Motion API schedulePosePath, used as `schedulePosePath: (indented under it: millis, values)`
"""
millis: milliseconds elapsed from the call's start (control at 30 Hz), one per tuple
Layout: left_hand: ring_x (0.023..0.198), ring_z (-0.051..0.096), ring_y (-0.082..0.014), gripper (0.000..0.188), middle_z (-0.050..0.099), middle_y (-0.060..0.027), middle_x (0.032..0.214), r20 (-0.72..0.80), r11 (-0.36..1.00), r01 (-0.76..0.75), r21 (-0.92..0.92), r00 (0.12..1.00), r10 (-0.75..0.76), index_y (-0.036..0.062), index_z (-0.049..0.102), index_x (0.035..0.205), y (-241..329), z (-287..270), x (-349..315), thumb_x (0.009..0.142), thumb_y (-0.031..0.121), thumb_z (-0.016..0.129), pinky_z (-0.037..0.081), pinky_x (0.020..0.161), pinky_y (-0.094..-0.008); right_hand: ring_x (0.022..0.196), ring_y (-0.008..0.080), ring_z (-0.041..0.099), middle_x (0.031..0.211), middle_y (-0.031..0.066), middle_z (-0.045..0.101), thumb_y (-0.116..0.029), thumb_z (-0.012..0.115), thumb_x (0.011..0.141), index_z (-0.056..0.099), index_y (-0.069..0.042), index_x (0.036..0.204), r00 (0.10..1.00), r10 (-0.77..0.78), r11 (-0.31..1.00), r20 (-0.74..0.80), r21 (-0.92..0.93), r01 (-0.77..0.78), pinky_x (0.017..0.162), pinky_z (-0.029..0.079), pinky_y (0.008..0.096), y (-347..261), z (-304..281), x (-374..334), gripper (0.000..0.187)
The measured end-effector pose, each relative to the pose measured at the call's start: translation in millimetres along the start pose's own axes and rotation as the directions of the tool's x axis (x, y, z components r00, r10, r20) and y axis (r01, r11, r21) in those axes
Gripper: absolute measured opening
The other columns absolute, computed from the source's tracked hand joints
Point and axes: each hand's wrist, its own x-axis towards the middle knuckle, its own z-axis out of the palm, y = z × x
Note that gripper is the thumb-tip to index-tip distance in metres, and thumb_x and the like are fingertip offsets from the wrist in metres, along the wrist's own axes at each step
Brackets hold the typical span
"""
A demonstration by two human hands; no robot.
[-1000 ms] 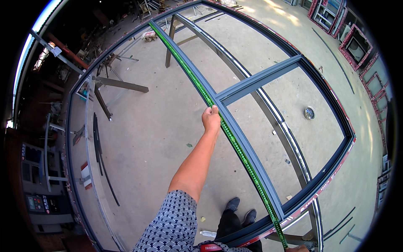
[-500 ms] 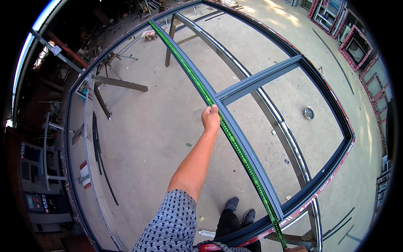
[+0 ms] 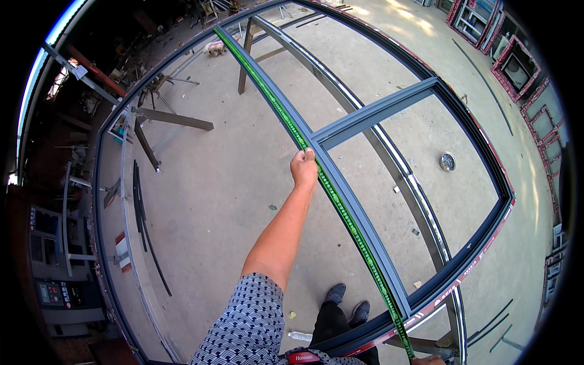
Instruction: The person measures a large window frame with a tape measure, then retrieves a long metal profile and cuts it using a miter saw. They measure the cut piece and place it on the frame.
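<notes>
A bright green tape measure (image 3: 351, 225) stretches lengthwise along a grey metal crossbar (image 3: 371, 237) of a large window frame (image 3: 510, 198). My left hand (image 3: 303, 168) is closed on the tape, thumb on top, close to where a shorter bar (image 3: 377, 114) joins the crossbar. The tape's far end lies near the frame's far edge. Toward me it passes over the near rim and runs down to my right hand (image 3: 429, 361), which is closed at its lower end. The lower picture edge cuts off most of that hand.
Steel support beams (image 3: 398, 167) run beneath the frame, and a brown trestle leg (image 3: 176, 120) stands at left. A round tin (image 3: 448, 162) sits on the floor. Dark strips (image 3: 139, 204) lie at left; wrapped frames (image 3: 517, 67) lean far right. A machine panel (image 3: 61, 295) is lower left.
My left hand has shifted very slightly up and left in the picture, still on the tape. Slightly more of my right hand shows at the lower edge.
</notes>
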Motion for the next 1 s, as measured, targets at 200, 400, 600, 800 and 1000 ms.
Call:
schedulePosePath:
  millis: [200,400,600,800,1000]
  values:
    - [0.056,0.033,-0.0071,0.038,0.039,0.0042,0.061,-0.019,0.999,-0.008,0.041,1.000,0.009,0.0080,0.044,0.069,2.9,-1.3,-1.5,0.103,0.022,0.055,0.030,0.050,-0.0310,0.044,0.0069,0.043,0.060,-0.0031,0.049,-0.024,0.056,0.100,0.061,-0.004,0.074,1.000,0.011,1.000,-0.030,-0.005,-0.011,0.040,0.032,0.0264,-5.6,5.3,-4.1,0.033]
    - [0.058,0.034,-0.0080,0.039,0.039,0.0035,0.062,-0.020,0.999,-0.010,0.052,1.000,0.011,0.0072,0.043,0.068,2.6,0.6,-1.7,0.102,0.022,0.055,0.031,0.052,-0.0321,0.043,0.0077,0.044,0.059,-0.0022,0.051,-0.024,0.056,0.099,0.064,-0.002,0.075,0.996,0.015,0.998,-0.092,-0.061,-0.020,0.040,0.033,0.0265,-10.6,11.9,-8.0,0.034]
    - [0.056,0.031,-0.0053,0.035,0.040,0.0071,0.062,-0.044,0.995,-0.066,0.078,0.997,0.069,0.0102,0.051,0.070,-10.5,-5.7,9.1,0.102,0.023,0.057,0.026,0.049,-0.0291,0.046,0.0083,0.048,0.061,-0.0007,0.055,-0.025,0.058,0.099,0.066,0.001,0.077,0.991,-0.019,0.987,-0.133,-0.158,-0.003,0.042,0.035,0.0268,-19.8,17.8,-15.3,0.035]
    - [0.056,0.033,-0.0055,0.033,0.043,0.0062,0.063,-0.035,1.000,0.009,0.024,0.999,-0.008,0.0093,0.054,0.072,-0.4,1.3,1.5,0.102,0.022,0.057,0.028,0.050,-0.0286,0.050,0.0091,0.052,0.062,0.0006,0.058,-0.029,0.056,0.099,0.068,0.003,0.078,0.985,-0.096,0.957,-0.145,-0.287,0.051,0.046,0.040,0.0275,-13.4,14.0,-11.2,0.040]
    - [0.056,0.035,-0.0080,0.038,0.041,0.0027,0.060,-0.024,0.999,0.030,0.027,0.999,-0.030,0.0075,0.043,0.069,9.8,0.8,-2.3,0.102,0.020,0.056,0.031,0.050,-0.0317,0.055,0.0154,0.059,0.065,0.0061,0.064,-0.035,0.056,0.097,0.070,0.001,0.078,0.983,-0.084,0.932,-0.163,-0.361,0.020,0.049,0.044,0.0324,-19.7,12.5,-10.0,0.044]
